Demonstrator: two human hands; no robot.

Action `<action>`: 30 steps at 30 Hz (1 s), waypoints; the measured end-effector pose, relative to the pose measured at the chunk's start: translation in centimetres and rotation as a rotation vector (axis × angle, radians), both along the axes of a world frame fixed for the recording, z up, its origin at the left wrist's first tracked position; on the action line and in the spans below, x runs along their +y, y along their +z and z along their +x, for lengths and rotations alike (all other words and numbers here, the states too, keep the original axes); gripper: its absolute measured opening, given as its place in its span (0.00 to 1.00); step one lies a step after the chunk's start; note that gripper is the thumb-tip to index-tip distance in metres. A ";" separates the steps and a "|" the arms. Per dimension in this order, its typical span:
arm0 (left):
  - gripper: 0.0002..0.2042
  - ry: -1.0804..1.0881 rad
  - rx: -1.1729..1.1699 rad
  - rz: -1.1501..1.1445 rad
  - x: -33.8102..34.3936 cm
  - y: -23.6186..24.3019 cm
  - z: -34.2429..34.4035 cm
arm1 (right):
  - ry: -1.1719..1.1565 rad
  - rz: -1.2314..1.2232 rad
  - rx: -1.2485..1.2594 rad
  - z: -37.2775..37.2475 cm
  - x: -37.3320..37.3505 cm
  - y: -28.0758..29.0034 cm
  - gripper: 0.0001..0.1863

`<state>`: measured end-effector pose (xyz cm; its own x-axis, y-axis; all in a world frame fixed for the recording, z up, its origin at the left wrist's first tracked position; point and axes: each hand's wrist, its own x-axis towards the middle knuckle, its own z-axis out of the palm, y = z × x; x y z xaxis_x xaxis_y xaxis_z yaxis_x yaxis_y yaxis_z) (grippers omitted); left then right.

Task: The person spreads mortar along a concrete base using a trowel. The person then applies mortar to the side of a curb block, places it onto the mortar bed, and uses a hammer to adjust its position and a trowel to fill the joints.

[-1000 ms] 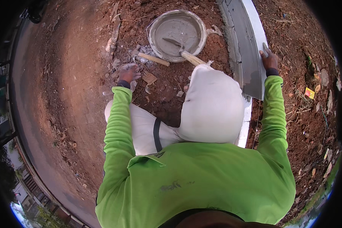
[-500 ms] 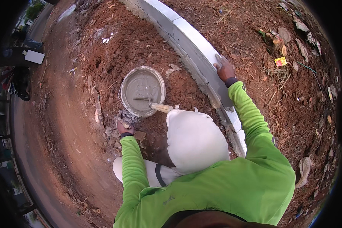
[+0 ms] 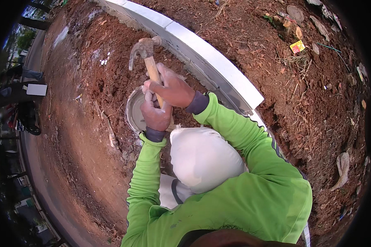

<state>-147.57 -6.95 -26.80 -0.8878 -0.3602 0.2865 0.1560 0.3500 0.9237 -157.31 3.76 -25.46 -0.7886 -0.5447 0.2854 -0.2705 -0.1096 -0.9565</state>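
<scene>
A claw hammer [image 3: 151, 64] with a pale wooden handle [image 3: 153, 74] and stained, perhaps rusty head [image 3: 145, 47] slants away from the body, claw [image 3: 132, 57] leftward, held in the left hand [image 3: 156, 117] and right hand [image 3: 175, 90].

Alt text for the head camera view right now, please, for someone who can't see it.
A person's left hand and right hand hold a claw hammer by its wooden handle, above reddish soil. Partly hidden by the hands is a round bucket with grey contents; a low, white-topped wall curves along to the right.
</scene>
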 end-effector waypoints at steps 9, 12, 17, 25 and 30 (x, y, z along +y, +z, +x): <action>0.41 -0.104 -0.498 0.199 2.5 -13.8 -15.2 | -0.557 0.439 -0.216 -8.0 14.7 -5.2 0.16; 0.55 -0.012 -0.619 0.432 7.1 -13.0 -20.8 | -0.307 0.200 -0.295 -10.1 14.2 -2.0 0.16; 0.67 -0.045 -0.490 0.601 8.9 -18.8 -26.0 | -0.191 0.159 -0.192 -12.6 11.7 1.5 0.23; 0.63 -0.031 -0.486 0.520 9.5 -16.4 -25.2 | -0.387 0.620 0.468 -22.1 9.0 -3.4 0.17; 0.64 0.000 -0.405 0.447 9.3 -18.1 -25.8 | -0.432 0.661 0.567 -25.5 4.8 -6.3 0.17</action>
